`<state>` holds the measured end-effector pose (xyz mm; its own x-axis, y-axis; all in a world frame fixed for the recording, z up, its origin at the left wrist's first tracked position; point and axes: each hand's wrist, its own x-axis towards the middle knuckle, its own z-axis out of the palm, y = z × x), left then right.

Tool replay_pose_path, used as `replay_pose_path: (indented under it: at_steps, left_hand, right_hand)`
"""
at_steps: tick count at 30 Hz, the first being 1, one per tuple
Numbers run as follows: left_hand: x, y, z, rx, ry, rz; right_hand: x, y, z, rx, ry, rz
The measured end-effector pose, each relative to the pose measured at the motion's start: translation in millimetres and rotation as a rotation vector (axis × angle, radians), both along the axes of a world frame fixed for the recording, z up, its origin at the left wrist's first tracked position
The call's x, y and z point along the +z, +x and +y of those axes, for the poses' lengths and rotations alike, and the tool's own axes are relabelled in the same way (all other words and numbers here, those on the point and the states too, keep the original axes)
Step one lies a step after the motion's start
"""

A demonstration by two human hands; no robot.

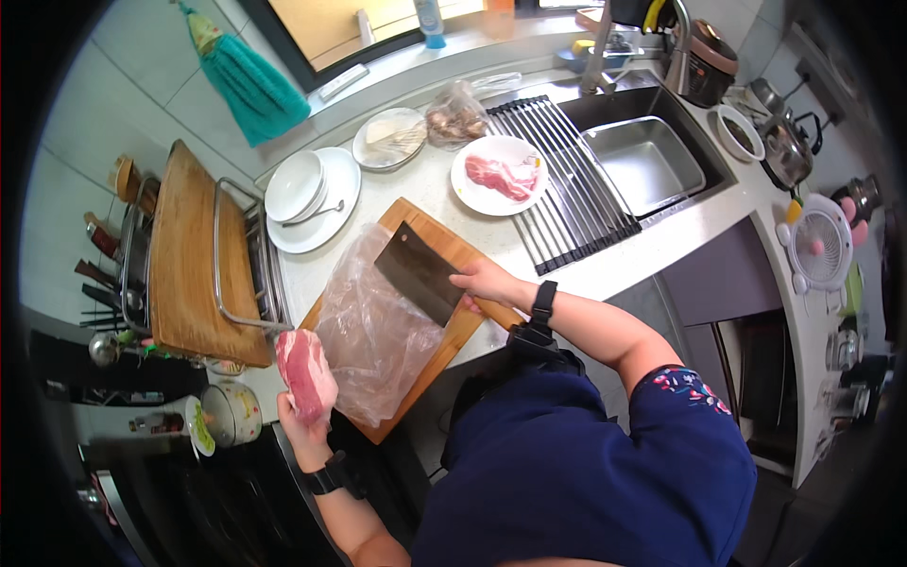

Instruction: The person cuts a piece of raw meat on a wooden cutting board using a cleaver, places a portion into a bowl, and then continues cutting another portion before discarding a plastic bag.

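Note:
My left hand (306, 429) grips a piece of raw meat (307, 375) with pale fat along its side, raised at the left of the cutting board. In my right hand (489, 287) is a cleaver (419, 273), its broad dark blade lying over the board and partly over a clear plastic bag (375, 347). The bag covers much of the wooden cutting board (407, 411), which reaches past the counter's front edge. My fingers hide most of the cleaver's handle. Beyond the board, a white plate (471, 202) holds another piece of raw meat (499, 177).
A large wooden board (198, 262) stands in a metal rack (223, 283) at the left. Stacked white bowls (294, 188) rest on an oval plate (333, 230) with a spoon. A roll-up drying rack (577, 191) spans part of the sink (645, 166). A bagged item (457, 117) lies near the window.

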<state>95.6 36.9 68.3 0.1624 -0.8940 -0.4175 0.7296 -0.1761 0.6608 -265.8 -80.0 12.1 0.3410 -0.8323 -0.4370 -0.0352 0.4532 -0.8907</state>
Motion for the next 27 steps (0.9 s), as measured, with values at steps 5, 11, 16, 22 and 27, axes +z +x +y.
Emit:
replay_pose_path:
  at_steps: [5, 11, 16, 22, 27]
  left_hand:
    - [-1, 1, -3, -0.063, 0.029, -0.022]
    - [-2, -12, -10, -0.071, 0.047, -0.005]
    - [4, -44, -17, -0.077, 0.011, -0.011]
    - [17, -126, -34, 0.069, 0.026, 0.01]
    - [9, -183, -40, 0.138, 0.012, 0.023]
  right_hand:
    - [-27, 6, -19, 0.164, -0.182, 0.296]
    - [-17, 9, -4, 0.224, -0.586, 0.668]
    - [-1, -16, 11, 0.106, -1.109, 0.758]
    - [26, -115, 22, 0.132, -0.799, 0.467]
    - [33, -207, 3, 0.02, -0.815, 0.49]
